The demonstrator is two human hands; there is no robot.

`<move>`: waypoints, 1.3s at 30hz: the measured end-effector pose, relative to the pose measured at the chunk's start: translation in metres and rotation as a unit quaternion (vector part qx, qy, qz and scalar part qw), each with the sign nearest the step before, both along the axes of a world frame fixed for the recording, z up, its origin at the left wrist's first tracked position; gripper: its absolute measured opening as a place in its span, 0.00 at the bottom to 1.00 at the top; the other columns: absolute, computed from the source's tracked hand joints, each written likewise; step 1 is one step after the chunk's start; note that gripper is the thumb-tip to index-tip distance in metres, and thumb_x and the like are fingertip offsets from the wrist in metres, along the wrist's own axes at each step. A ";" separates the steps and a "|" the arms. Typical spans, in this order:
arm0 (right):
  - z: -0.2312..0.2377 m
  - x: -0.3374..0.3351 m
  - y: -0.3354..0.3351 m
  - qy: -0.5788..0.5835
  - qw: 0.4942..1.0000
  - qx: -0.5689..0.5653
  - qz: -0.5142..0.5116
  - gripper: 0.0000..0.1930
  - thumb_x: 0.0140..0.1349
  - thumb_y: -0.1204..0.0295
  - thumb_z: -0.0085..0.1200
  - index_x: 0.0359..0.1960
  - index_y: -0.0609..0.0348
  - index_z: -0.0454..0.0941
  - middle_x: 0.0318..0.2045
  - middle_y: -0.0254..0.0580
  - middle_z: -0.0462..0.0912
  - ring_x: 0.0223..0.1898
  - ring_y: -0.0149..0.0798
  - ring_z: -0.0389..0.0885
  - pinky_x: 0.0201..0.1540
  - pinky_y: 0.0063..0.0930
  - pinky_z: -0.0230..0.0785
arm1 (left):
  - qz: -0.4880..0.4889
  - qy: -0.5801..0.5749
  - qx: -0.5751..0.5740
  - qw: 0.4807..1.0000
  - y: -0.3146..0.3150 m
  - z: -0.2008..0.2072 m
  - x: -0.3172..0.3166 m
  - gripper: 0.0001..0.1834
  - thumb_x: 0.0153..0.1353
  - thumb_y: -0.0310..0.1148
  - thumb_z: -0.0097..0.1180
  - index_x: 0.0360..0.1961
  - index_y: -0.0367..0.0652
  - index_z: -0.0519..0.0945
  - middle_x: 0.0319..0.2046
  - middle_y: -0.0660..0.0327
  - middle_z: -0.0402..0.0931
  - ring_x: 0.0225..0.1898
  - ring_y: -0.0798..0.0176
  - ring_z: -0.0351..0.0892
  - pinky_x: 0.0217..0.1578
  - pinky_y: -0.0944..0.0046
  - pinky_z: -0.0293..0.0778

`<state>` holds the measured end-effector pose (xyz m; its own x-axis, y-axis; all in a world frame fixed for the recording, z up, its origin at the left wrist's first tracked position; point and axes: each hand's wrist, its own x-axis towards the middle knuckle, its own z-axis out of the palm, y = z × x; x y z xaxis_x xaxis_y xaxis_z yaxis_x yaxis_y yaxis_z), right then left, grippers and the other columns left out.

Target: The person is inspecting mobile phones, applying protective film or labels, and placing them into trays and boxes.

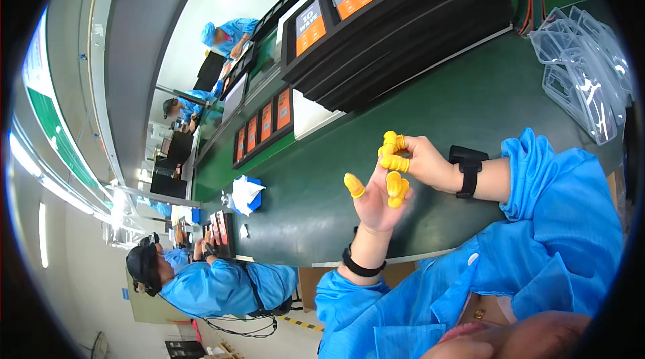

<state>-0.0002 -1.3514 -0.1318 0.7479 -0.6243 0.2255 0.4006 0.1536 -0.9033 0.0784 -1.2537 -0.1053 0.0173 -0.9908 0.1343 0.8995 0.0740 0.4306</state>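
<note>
Both my hands are raised over the green tabletop, with yellow rubber finger cots on their fingertips. My left hand [377, 210] has its palm up and thumb spread away. A yellow finger cot [354, 186] covers that thumb, and more cots sit on its bent fingers. From the right, my right hand [430, 163] meets the left one, its thumb and fingers closed in a pinch around a left fingertip and its finger cot [392, 141]. Exactly which cot belongs to which hand is partly hidden where the fingers overlap.
The green table [316, 198] runs beneath my hands. Stacked black trays [403, 40] with orange-and-grey packages stand beyond. Clear plastic cases [581, 67] lie at right. A blue box with white paper [247, 194] sits left, near a co-worker in blue [208, 285]. More people work farther back.
</note>
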 end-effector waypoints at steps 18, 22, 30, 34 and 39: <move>-0.045 0.019 -0.021 0.170 0.858 -0.483 0.042 0.14 0.45 0.62 0.56 0.33 0.53 0.74 0.28 0.38 0.73 0.33 0.39 0.72 0.34 0.29 0.67 | 0.281 -0.747 0.585 0.143 -0.123 -0.031 0.354 0.30 0.51 0.52 0.42 0.50 0.43 0.63 0.53 0.51 0.57 0.54 0.50 0.57 0.48 0.46 0.56; -0.035 0.013 -0.019 0.221 0.850 -0.477 0.023 0.13 0.44 0.63 0.56 0.31 0.52 0.75 0.26 0.35 0.73 0.31 0.38 0.72 0.33 0.28 0.67 | 0.303 -0.799 0.495 0.157 -0.140 -0.053 0.365 0.20 0.53 0.44 0.42 0.42 0.43 0.70 0.43 0.53 0.70 0.47 0.51 0.68 0.45 0.44 0.57; -0.041 0.016 -0.018 0.165 0.857 -0.488 0.013 0.11 0.43 0.65 0.57 0.30 0.53 0.76 0.25 0.34 0.73 0.30 0.36 0.73 0.31 0.26 0.66 | 0.372 -0.822 0.354 0.245 -0.094 -0.016 0.382 0.18 0.50 0.39 0.44 0.36 0.36 0.72 0.38 0.47 0.71 0.44 0.44 0.67 0.42 0.52 0.64; 0.006 0.020 -0.025 0.199 0.848 -0.492 0.015 0.10 0.43 0.66 0.57 0.29 0.52 0.76 0.25 0.33 0.73 0.30 0.36 0.72 0.31 0.27 0.66 | 0.308 -0.826 0.455 0.128 -0.111 -0.056 0.365 0.23 0.51 0.45 0.44 0.42 0.37 0.68 0.37 0.45 0.71 0.44 0.45 0.67 0.47 0.52 0.59; -0.025 0.012 -0.023 0.191 0.852 -0.487 0.020 0.09 0.44 0.67 0.56 0.29 0.52 0.76 0.25 0.33 0.73 0.31 0.36 0.72 0.32 0.26 0.66 | 0.306 -0.874 0.350 0.138 -0.107 -0.048 0.374 0.16 0.49 0.35 0.43 0.34 0.33 0.71 0.34 0.44 0.72 0.38 0.44 0.71 0.42 0.50 0.64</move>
<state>0.0117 -1.3747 -0.1570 0.8989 -0.2527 0.3578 0.0612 -0.7364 -0.6738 0.4527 -1.3602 -0.1532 0.6748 -0.6560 0.3381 -0.7078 -0.7049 0.0449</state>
